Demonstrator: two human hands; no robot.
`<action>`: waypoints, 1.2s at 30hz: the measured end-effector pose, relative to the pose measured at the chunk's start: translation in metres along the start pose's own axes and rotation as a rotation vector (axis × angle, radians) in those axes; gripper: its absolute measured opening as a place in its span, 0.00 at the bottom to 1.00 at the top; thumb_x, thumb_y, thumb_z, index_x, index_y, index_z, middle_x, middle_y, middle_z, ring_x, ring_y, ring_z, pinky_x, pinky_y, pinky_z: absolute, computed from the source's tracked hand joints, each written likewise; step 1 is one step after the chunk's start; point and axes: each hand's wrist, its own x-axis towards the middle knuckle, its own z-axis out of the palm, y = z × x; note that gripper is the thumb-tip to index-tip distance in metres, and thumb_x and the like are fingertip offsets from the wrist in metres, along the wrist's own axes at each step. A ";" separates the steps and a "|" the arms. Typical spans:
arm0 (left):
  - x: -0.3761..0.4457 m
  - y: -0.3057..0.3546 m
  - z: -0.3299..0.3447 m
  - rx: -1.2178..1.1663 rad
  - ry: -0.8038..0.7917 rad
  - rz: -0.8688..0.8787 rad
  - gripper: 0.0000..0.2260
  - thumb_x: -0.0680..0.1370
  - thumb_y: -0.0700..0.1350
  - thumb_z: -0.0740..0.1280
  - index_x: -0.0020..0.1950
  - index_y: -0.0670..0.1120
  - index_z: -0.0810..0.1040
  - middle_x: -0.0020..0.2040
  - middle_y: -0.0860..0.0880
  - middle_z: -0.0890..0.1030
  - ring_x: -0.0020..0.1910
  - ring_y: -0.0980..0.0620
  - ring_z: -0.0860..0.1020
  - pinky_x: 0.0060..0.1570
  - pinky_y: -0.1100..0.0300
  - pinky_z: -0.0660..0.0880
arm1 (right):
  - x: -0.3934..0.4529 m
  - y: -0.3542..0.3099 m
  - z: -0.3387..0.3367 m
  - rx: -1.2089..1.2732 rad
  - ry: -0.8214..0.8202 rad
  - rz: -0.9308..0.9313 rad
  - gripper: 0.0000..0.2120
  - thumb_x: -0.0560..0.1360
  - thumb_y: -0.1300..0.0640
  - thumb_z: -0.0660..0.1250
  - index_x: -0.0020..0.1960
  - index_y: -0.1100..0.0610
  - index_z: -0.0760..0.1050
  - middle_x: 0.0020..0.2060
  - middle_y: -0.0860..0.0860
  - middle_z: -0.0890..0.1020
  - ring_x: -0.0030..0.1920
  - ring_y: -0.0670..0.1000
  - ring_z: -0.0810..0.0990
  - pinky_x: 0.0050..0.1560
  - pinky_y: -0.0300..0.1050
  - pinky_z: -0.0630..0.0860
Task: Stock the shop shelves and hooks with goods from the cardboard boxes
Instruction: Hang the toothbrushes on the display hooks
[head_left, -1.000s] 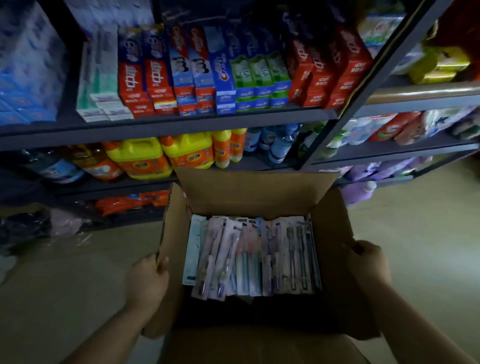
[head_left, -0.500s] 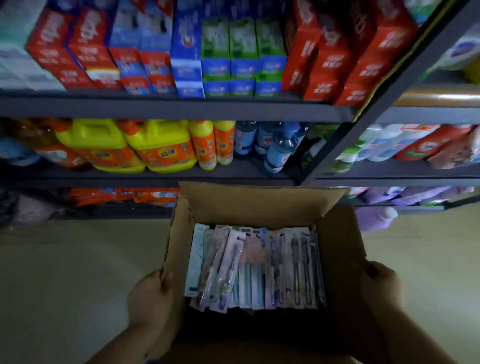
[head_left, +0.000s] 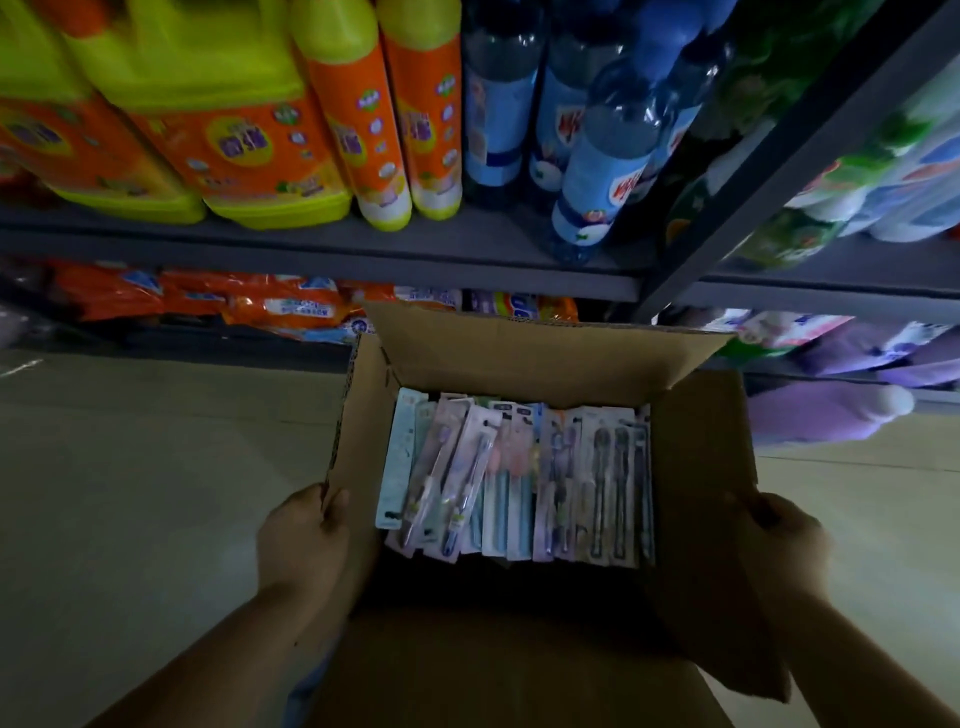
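Down low, both hands hold the open cardboard box (head_left: 524, 364) w/ a tight grip: left hand (head_left: 306, 545) fingers curl over the left flap, right hand (head_left: 779, 551) wraps the right flap. Flat plastic toothbrush packs (head_left: 514, 478) lie side by side inside. Box bottom is dark, hard to see. Round, shiny bottles (head_left: 363, 119) fill the shelf (head_left: 322, 254) behind.

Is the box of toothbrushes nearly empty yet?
No. The shelves already hold bottles, but the cardboard box still holds a row of toothbrush packs. The left hand and right hand grip its sides. None has been taken out.
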 end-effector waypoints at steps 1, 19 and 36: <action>0.003 -0.001 0.006 0.003 -0.004 -0.003 0.18 0.80 0.44 0.61 0.29 0.44 0.66 0.26 0.45 0.70 0.27 0.48 0.70 0.28 0.58 0.61 | 0.002 0.002 0.005 0.003 0.004 0.006 0.09 0.77 0.57 0.66 0.51 0.62 0.80 0.39 0.60 0.81 0.40 0.61 0.79 0.42 0.52 0.76; 0.021 -0.013 0.063 -0.119 -0.010 -0.075 0.13 0.80 0.44 0.61 0.38 0.40 0.71 0.34 0.42 0.75 0.32 0.47 0.74 0.33 0.54 0.69 | 0.040 0.011 0.053 -0.016 -0.022 0.018 0.10 0.78 0.55 0.65 0.54 0.59 0.78 0.45 0.59 0.81 0.47 0.62 0.80 0.49 0.61 0.78; 0.044 -0.020 0.122 0.136 -0.303 0.263 0.20 0.78 0.46 0.64 0.69 0.47 0.65 0.66 0.48 0.70 0.64 0.51 0.71 0.58 0.61 0.72 | -0.052 -0.041 0.236 -0.005 -0.640 0.026 0.28 0.76 0.53 0.68 0.72 0.54 0.61 0.64 0.52 0.74 0.60 0.50 0.76 0.59 0.45 0.75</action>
